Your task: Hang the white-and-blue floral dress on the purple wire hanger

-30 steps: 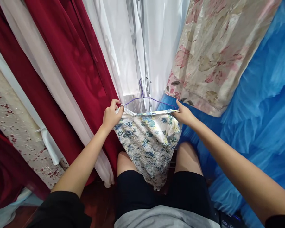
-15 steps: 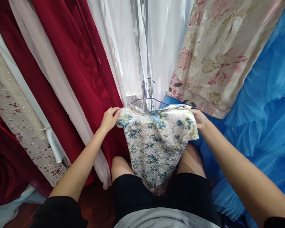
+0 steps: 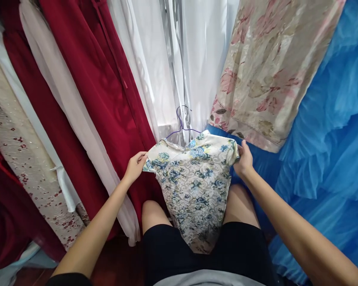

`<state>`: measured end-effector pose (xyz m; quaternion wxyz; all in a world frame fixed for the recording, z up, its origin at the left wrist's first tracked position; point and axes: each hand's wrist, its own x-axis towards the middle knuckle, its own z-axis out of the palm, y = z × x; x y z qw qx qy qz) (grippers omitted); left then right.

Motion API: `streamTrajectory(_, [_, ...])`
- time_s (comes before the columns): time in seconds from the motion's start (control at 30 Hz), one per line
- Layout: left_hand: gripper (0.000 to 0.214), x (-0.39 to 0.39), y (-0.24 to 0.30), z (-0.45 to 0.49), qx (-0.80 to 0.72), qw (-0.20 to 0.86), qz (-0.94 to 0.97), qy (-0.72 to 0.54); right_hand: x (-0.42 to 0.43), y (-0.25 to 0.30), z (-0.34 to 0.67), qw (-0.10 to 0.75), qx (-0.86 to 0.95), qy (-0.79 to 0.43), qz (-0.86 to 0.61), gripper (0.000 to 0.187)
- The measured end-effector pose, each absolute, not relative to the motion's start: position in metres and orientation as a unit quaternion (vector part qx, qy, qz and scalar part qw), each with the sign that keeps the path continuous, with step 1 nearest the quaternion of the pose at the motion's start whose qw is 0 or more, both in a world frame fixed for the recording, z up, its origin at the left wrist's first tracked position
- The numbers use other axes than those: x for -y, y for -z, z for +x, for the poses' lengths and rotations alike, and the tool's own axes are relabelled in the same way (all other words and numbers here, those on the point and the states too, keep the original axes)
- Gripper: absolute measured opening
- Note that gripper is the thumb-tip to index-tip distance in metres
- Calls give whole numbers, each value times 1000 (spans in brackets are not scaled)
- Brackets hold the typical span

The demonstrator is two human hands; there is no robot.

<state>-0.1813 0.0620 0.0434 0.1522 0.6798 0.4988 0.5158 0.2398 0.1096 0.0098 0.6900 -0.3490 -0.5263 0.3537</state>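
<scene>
A small cream dress with blue flowers [image 3: 193, 182] hangs on a purple wire hanger [image 3: 180, 123], its hook over a silver rail. My left hand [image 3: 135, 167] pinches the dress's left sleeve edge, fingers closed on the cloth. My right hand [image 3: 244, 159] grips the right sleeve edge in the same way. The dress hangs down in front of my knees and black shorts.
Dark red gowns [image 3: 101, 87] and white garments [image 3: 62, 103] hang at the left, with a sequinned cream fabric [image 3: 20, 159] further left. White sheer cloth [image 3: 205, 59] hangs behind. A pink-flowered garment [image 3: 268, 75] and blue tulle [image 3: 331, 131] fill the right. The floor is dark wood [image 3: 119, 262].
The dress has been pulled down over the hanger: earlier its opening was held stretched just below the wire, now the shoulders sit on the hanger and both hands have slid down to the sleeves.
</scene>
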Motion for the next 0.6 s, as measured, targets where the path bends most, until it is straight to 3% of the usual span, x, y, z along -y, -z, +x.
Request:
streamTrajectory(0.13, [35,-49,-42,-175,-485,150,617,-602,-118,-26,241,777,451,-293,-328,42])
streamTrajectory(0.27, [32,-39,-56,-151,-468,219,644,-564,-137,-61,242,817,391,-288,-312,40])
streamTrajectory(0.37, [33,-35,-61,-132,-448,233,671,-543,-148,-80,250,820,386,-289,-307,40])
streamTrajectory(0.6, [33,-43,-47,-126,-471,149,657,-569,-114,-118,241,781,436,-373,-248,39])
